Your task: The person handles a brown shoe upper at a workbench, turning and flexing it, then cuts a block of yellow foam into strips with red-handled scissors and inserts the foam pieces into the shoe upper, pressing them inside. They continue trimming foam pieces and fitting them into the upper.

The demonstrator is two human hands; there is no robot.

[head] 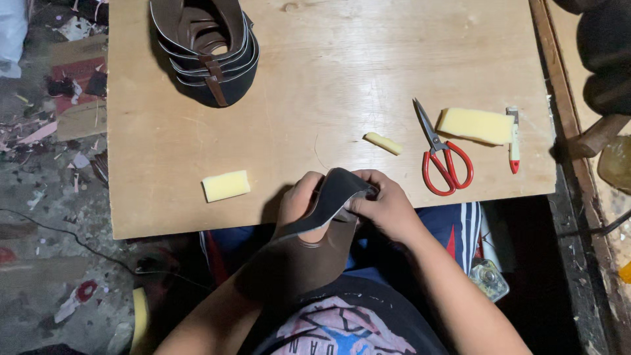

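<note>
I had both hands at the near edge of the wooden board (315,125), working one dark leather piece (328,197). My left hand (299,200) was curled behind it, fingers closed on the strip from underneath. My right hand (388,204) pinched its upper end between thumb and fingertips. The piece bent over at the top and ran down toward my lap. A stack of brown shoe uppers (205,49) sat at the far left corner. Red-handled scissors (442,154) lay near the right edge, beside a yellow foam block (474,125) and a small red-tipped tool (513,139). Another foam block (225,185) lay near the left edge, a foam sliver (382,143) mid-board.
</note>
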